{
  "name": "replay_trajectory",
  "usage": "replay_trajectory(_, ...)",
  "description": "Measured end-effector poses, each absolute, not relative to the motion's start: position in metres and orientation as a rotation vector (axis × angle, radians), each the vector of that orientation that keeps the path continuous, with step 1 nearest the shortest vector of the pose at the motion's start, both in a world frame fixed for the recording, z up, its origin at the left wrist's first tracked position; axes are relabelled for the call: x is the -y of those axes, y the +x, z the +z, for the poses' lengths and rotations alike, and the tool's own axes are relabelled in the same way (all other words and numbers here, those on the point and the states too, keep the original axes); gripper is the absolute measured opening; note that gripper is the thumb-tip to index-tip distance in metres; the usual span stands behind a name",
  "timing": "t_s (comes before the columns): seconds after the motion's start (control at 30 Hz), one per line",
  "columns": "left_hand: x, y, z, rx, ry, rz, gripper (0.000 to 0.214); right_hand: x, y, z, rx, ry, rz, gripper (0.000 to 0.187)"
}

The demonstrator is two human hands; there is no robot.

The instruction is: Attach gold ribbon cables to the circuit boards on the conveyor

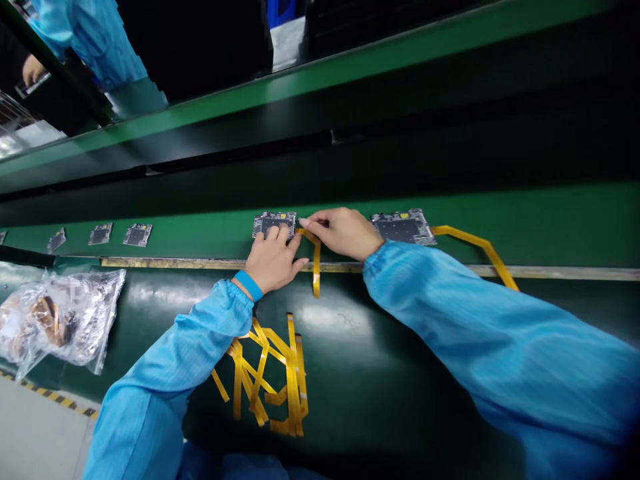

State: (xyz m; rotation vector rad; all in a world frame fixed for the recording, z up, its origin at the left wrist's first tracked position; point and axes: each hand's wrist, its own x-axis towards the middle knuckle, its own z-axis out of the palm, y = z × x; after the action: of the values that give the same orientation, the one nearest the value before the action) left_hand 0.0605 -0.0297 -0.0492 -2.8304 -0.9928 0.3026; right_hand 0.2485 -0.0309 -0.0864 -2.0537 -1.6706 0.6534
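Observation:
A dark circuit board lies on the green belt with the spread fingers of my left hand resting on its near edge. At the board's right edge, my right hand pinches with thumb and forefinger at the end of a yellow flat flex cable. That cable bends down over the belt's metal edge. Behind my right wrist lies a second circuit board, with another yellow flex cable running out from its right side. A loose pile of yellow flex cables sits nearer my body.
Several more boards lie along the belt to the left. Clear plastic bags rest on the bench at left. A metal strip separates belt and bench. Across the line, another person's blue sleeve and hand show.

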Motion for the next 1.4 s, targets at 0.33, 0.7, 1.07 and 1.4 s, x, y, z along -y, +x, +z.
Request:
replay_trajectory(0.33, 0.031, 0.072, -0.054, 0.998, -2.895, 0.264, 0.067, 0.029, 0.253, -0.081, 1.811, -2.096, 0.587, 0.023)
replay_trajectory(0.7, 0.022, 0.068, -0.05, 0.935, -3.063, 0.224, 0.054, 0.031, 0.271, -0.083, 1.848, -2.178, 0.575, 0.021)
replay_trajectory(1.07, -0.007, -0.036, -0.025, 1.5, -3.236, -0.426, 0.024, 0.083, 0.203, -0.065, 2.166, -1.708, 0.635, 0.021)
replay_trajectory(1.4, -0.001, -0.077, -0.032, 1.744, -3.171, -0.735, 0.021, 0.122, 0.092, -0.043, 2.681, -1.342, 0.745, 0.019)
